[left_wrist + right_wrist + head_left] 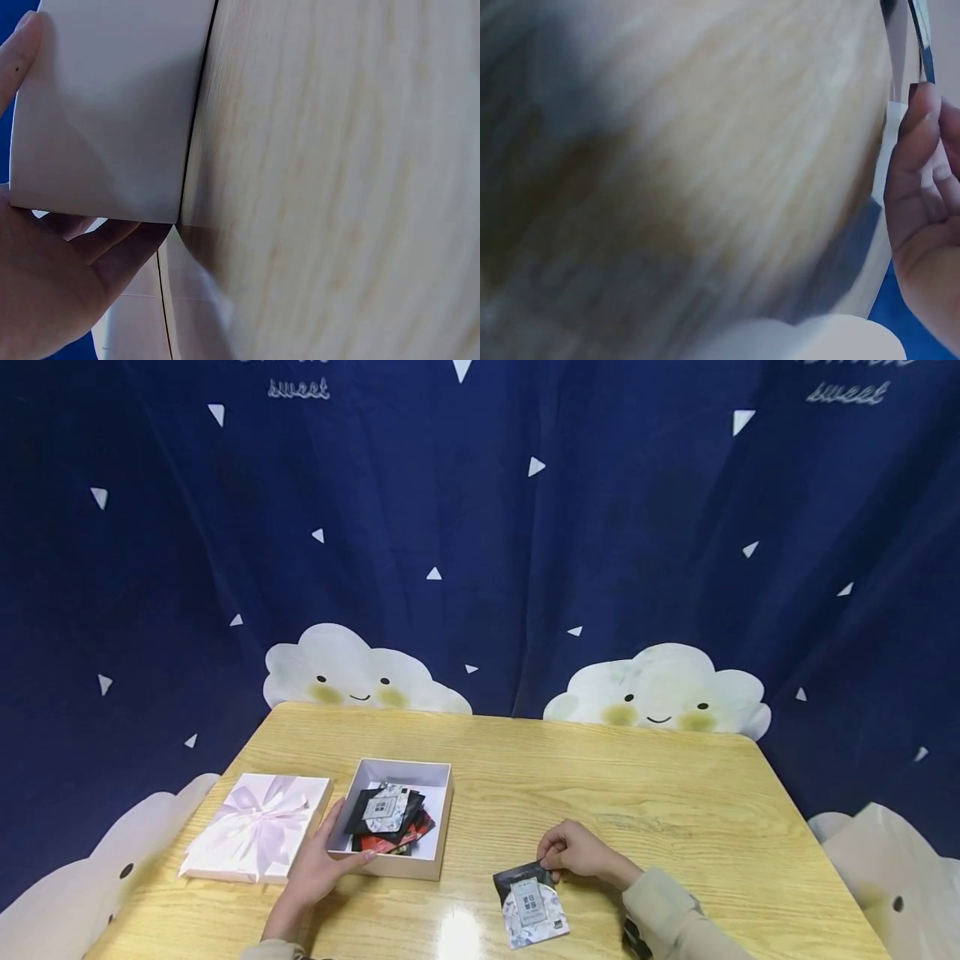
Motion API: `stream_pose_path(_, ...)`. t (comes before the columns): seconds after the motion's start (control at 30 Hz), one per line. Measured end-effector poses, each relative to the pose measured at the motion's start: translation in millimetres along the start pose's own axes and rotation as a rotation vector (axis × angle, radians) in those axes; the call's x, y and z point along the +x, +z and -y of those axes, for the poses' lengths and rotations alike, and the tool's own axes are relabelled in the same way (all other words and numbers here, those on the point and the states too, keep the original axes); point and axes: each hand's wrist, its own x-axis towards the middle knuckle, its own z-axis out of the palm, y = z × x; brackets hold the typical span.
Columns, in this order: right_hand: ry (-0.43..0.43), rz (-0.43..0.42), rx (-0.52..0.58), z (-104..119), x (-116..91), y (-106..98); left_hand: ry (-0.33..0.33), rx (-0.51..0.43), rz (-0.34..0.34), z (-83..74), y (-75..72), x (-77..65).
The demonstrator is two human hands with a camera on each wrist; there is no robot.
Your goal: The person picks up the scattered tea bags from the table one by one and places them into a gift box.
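Observation:
My left hand [321, 868] grips the near left corner of a white open gift box [444, 810], the thumb along its front wall and the other fingers along its left side. In the left wrist view the box wall [112, 112] stands between thumb and fingers. Inside lie several flat packets, a black-and-white one [386, 807] on top and a red one [405, 837] lower down. To the right of the box, my right hand [581, 852] pinches the dark top corner of a black-and-white floral sachet [531, 906] with a pale label. Only that sachet's edge [924, 37] shows in the right wrist view.
A white box lid [258, 827] with a pale lilac ribbon bow lies left of the box, close beside my left hand. All this is on a wooden table [600, 777]. Behind the table hangs a dark blue curtain [420, 485] with clouds and triangles.

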Motion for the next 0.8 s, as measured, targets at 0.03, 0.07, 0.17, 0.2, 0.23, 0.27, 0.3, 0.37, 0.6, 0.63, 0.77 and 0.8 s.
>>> stream_pose_path(0.03, 0.011, -0.003, 0.002, -0.3, -0.2, -0.6, -0.003, -0.005, 0.001, 0.3, 0.3, 0.0)
stream_pose_path(0.07, 0.022, -0.008, 0.014, -3.8, 0.6, -1.4, -0.004, -0.007, 0.001, 0.6, 0.5, -0.1)
stream_pose_path(0.17, 0.027, -0.031, 0.04, -2.9, 0.1, -3.6, -0.002, -0.016, -0.002, 0.6, 1.1, -0.1)
stream_pose_path(0.2, 0.028, -0.038, 0.055, -2.0, -0.1, -4.3, -0.003, -0.02, -0.002, 0.6, 1.3, 0.0)
stream_pose_path(0.23, 0.025, -0.043, 0.064, -0.8, -0.4, -5.0, -0.004, -0.023, -0.001, 0.5, 1.4, -0.1)
stream_pose_path(0.27, 0.019, -0.046, 0.067, 0.2, -0.4, -5.9, -0.003, -0.023, 0.0, 0.6, 1.4, -0.3)
stream_pose_path(0.3, 0.013, -0.048, 0.072, 1.2, -0.3, -6.7, -0.003, -0.028, 0.0, 0.6, 1.5, -0.4)
stream_pose_path(0.37, 0.002, -0.047, 0.079, 4.1, 0.0, -8.3, -0.007, -0.031, 0.003, 0.9, 1.5, -0.6)
stream_pose_path(0.6, -0.046, -0.041, 0.087, 16.3, 3.2, -14.5, -0.021, -0.033, 0.005, 2.0, 1.3, -0.2)
stream_pose_path(0.63, -0.055, -0.04, 0.083, 17.8, 4.3, -15.4, -0.02, -0.035, 0.004, 1.9, 1.3, -0.1)
stream_pose_path(0.77, -0.073, -0.046, 0.086, 25.5, 9.7, -18.6, -0.021, -0.034, 0.007, 2.3, 1.3, 0.4)
stream_pose_path(0.8, -0.073, -0.051, 0.09, 28.1, 11.1, -19.3, -0.022, -0.033, 0.007, 2.5, 1.3, 0.5)
